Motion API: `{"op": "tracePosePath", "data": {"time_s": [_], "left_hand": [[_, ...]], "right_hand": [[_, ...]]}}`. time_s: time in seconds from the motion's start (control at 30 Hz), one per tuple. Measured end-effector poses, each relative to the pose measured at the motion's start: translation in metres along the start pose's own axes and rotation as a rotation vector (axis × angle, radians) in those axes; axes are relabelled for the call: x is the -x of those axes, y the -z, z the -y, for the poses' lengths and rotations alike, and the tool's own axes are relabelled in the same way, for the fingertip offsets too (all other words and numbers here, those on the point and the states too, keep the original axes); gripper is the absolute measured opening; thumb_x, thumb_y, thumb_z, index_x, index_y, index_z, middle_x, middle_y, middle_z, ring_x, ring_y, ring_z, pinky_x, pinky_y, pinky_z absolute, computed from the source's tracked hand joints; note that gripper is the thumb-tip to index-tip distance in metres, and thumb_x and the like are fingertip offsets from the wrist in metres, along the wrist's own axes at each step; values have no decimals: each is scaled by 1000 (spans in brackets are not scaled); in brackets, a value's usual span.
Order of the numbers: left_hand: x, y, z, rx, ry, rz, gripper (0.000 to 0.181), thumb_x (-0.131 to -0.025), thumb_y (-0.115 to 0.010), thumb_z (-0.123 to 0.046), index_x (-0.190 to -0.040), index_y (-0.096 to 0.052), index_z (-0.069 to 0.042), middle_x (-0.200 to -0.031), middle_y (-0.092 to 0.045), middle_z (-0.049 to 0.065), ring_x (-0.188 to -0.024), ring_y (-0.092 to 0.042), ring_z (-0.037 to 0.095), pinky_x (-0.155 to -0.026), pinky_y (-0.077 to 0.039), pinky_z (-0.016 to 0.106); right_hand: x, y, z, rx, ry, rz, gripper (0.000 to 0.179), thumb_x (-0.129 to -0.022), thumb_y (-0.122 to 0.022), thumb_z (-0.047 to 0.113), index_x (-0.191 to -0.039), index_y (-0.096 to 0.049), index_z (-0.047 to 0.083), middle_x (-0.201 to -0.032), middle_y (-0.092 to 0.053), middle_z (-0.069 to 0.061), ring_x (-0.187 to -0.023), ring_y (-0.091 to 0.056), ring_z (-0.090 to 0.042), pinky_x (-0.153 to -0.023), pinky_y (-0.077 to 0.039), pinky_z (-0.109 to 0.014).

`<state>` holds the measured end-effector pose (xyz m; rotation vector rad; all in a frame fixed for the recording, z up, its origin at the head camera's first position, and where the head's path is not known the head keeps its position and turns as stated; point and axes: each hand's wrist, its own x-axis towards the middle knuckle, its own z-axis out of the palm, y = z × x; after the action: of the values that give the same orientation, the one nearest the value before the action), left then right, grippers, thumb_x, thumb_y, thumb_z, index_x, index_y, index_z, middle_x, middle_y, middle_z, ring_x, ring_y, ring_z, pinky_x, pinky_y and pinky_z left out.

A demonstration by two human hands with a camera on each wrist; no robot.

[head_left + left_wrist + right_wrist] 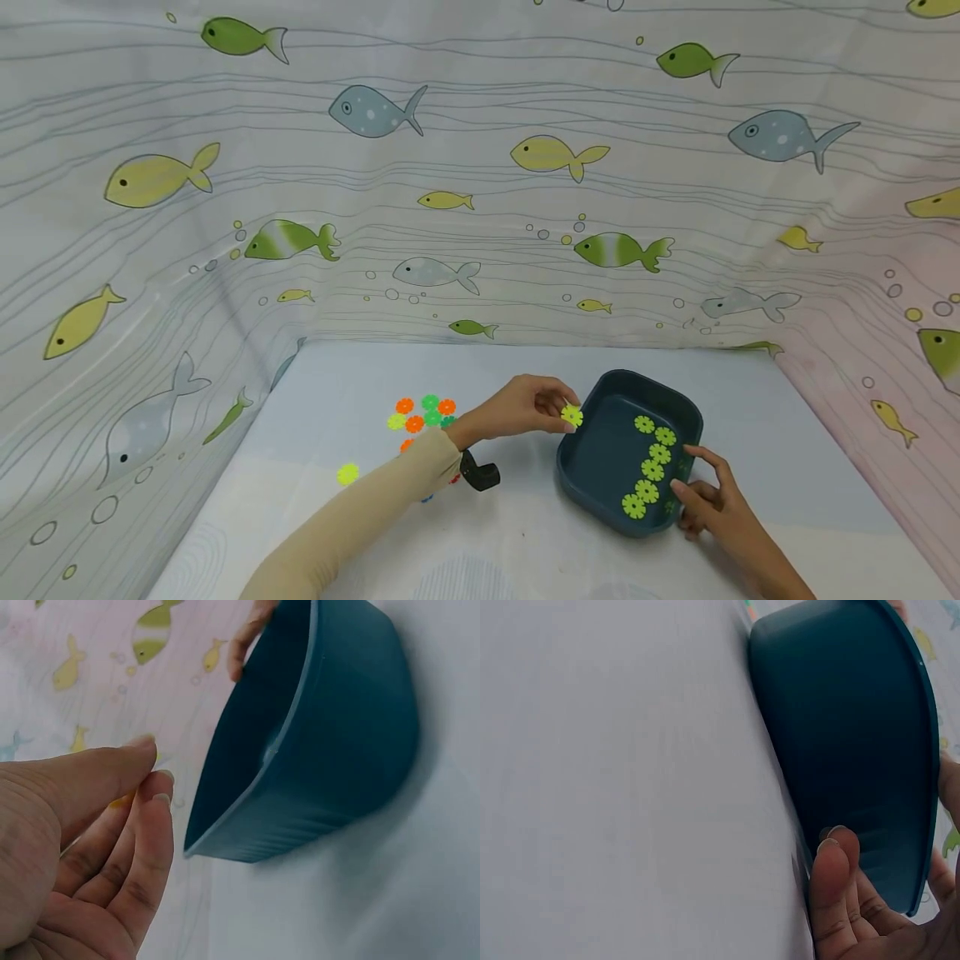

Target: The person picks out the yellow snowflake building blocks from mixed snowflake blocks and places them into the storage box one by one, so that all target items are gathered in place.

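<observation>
Between thumb and fingertips, my left hand (528, 407) pinches a yellow-green notched plastic disc (572, 416), upright at the left rim of a dark teal tub (600, 450). In the left wrist view the fingers of the left hand (97, 840) mostly hide that disc, just outside the tub (352, 727). My right hand (712, 504) grips the tub's right side. The right wrist view shows fingers of the right hand (862, 915) against the outer wall of the tub (840, 742). Several yellow-green discs (652, 471) lie in a row inside, near the right wall.
Left of the tub, loose orange discs (405, 406), green discs (431, 402) and others lie on the white table (525, 542), partly behind the left forearm. One yellow disc (348, 474) lies apart. A black strap piece (480, 473) hangs at the left wrist. Fish-patterned curtain (480, 233) surrounds the table.
</observation>
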<state>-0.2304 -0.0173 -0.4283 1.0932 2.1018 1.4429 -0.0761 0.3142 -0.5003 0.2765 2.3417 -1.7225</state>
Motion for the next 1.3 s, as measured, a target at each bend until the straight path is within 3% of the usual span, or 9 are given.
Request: {"op": "tracePosePath", "data": {"time_s": [0.33,0.73,0.97,1.17,1.3], "left_hand": [[-15,-14,2,57,-4,6,33,-88,-84,-16,-119,-71,-16,-94,-71,0,-85,-69,16,-79,-60,32],[-37,-24,9,21,3,34,35,-90,-82,-17,-122,-70,-12,-97,-71,-2,-87,-70,13,-78,-60,30],[-50,-31,13,41,14,54,36,-91,-82,-18,-123,-69,-9,-98,-72,-3,-85,-72,13,-77,-61,36],[-61,-37,12,33,12,64,38,-91,-81,-17,-125,-68,-5,-97,-71,-3,-84,-71,11,-79,-61,43],[-68,-43,9,28,11,70,38,-91,-80,-15,-126,-68,-4,-97,-71,-3,-84,-72,10,-78,-61,39]], "right_hand": [[1,-1,1,3,6,-4,70,-105,-62,37,-155,-12,33,-95,-64,-16,-74,-64,-31,-66,-57,-38],[1,-1,1,12,9,-8,68,-105,-61,37,-153,-13,37,-94,-64,-16,-74,-65,-31,-66,-57,-38],[1,-2,0,9,-4,-10,71,-104,-62,38,-155,-12,35,-95,-64,-16,-74,-65,-31,-65,-57,-39],[0,-2,1,0,3,-10,72,-104,-62,37,-156,-12,34,-96,-65,-17,-75,-65,-31,-65,-57,-40],[1,-1,1,-3,11,-7,70,-105,-61,36,-155,-13,34,-95,-65,-17,-74,-65,-31,-64,-57,-40]]}}
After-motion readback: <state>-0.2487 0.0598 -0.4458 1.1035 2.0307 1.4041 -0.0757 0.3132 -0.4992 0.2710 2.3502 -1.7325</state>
